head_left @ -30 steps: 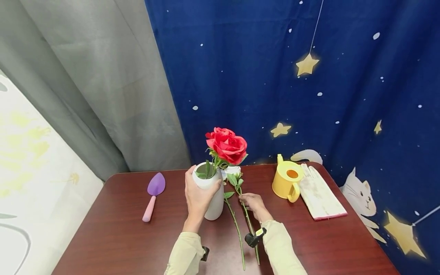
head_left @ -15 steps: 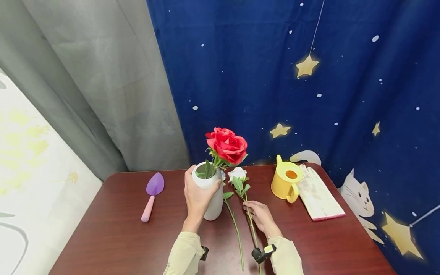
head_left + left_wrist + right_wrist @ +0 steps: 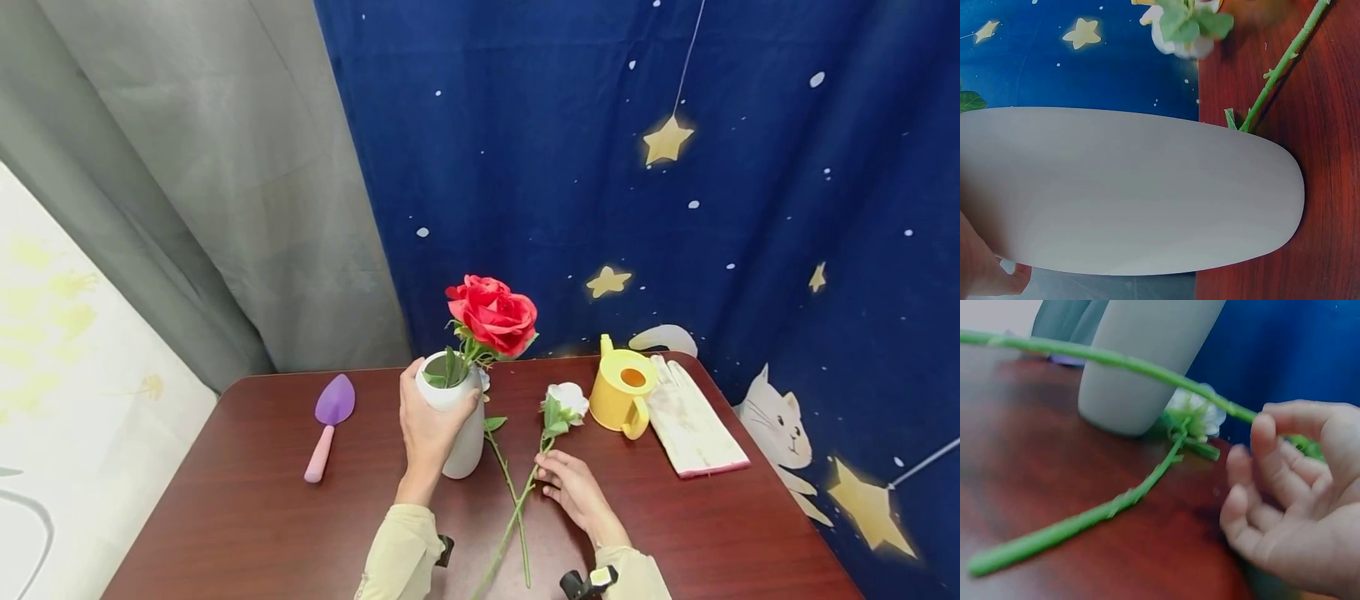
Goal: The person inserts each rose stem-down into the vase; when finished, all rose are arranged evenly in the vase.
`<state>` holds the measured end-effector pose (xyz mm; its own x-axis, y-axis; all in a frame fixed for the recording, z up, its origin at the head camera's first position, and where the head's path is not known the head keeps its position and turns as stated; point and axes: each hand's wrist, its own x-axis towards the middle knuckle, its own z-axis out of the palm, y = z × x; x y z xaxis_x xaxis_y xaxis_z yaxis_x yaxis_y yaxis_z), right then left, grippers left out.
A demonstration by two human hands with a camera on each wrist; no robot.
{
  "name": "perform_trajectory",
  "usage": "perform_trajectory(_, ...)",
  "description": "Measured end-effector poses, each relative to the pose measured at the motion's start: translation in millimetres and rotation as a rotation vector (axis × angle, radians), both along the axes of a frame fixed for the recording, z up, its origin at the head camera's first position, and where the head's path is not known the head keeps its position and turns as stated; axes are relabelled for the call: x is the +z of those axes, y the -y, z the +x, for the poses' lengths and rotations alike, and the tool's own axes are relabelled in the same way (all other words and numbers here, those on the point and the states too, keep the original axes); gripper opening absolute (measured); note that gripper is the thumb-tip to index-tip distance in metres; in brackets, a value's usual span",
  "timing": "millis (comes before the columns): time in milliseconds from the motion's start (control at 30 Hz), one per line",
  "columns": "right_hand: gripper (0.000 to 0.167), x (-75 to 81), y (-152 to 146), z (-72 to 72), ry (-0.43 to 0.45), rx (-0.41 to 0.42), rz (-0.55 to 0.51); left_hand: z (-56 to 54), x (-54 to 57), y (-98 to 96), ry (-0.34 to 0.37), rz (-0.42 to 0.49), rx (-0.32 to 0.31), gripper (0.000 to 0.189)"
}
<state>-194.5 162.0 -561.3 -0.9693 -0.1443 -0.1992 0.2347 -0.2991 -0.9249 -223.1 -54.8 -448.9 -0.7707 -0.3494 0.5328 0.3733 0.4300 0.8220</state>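
Note:
My left hand point(image 3: 431, 433) grips a white vase point(image 3: 467, 448) near its mouth, thumb on the near side. One red rose point(image 3: 497, 318) leans out of the vase toward the right. With thumb and forefinger my right hand point(image 3: 577, 493) pinches the green stem of a white rose point(image 3: 567, 402); in the right wrist view that stem point(image 3: 1129, 364) is raised above the table. Another flower point(image 3: 1072, 525) lies on the tabletop, its pale bloom mostly hidden behind the vase in the head view. The vase's side point(image 3: 1135, 190) fills much of the left wrist view.
A yellow watering can point(image 3: 622, 392) stands at the back right, beside white work gloves point(image 3: 697, 421). On the left lies a hand trowel point(image 3: 330, 425) with a purple blade and pink handle. Curtains point(image 3: 555, 167) hang behind the brown table point(image 3: 247, 517).
My right hand has moved right and toward me, drawing the white rose away from the vase. The rose's stem now slants across the other stem. My left hand stays on the vase.

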Motion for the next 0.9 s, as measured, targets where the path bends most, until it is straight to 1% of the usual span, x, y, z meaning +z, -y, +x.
perform_trajectory(133,0.009,-9.1,1,12.4,-0.062,0.005,-0.050,-0.4,0.2,-0.5,-0.005,-0.005,0.000,0.085)
perform_trajectory(300,0.003,-17.9,2,28.5,-0.132,-0.020,-0.088,-0.8,-0.4,-0.1,-0.017,-0.005,0.002,0.084)
perform_trajectory(400,0.008,-19.2,0,37.2,-0.187,-0.039,-0.112,-1.4,-1.0,-0.2,-0.023,-0.006,0.002,0.084)
perform_trajectory(500,0.012,-18.5,-6,43.8,-0.246,-0.047,-0.124,-1.5,-0.4,-1.0,-0.025,-0.004,0.006,0.084)
perform_trajectory(567,0.014,-17.1,-12,47.8,-0.273,-0.033,-0.135,-1.4,0.2,-1.5,-0.027,0.001,0.009,0.083)
perform_trajectory(667,0.017,-14.0,-23,55.2,-0.300,-0.008,-0.162,-1.5,0.9,-1.6,-0.033,0.003,0.006,0.083)
perform_trajectory(733,0.019,-10.6,-31,60.9,-0.306,-0.007,-0.177,-1.4,1.0,-1.8,-0.034,0.004,0.004,0.083)
perform_trajectory(900,0.018,0.6,-47,74.0,-0.306,-0.061,-0.153,-0.7,0.6,-0.8,-0.023,0.000,0.002,0.084)
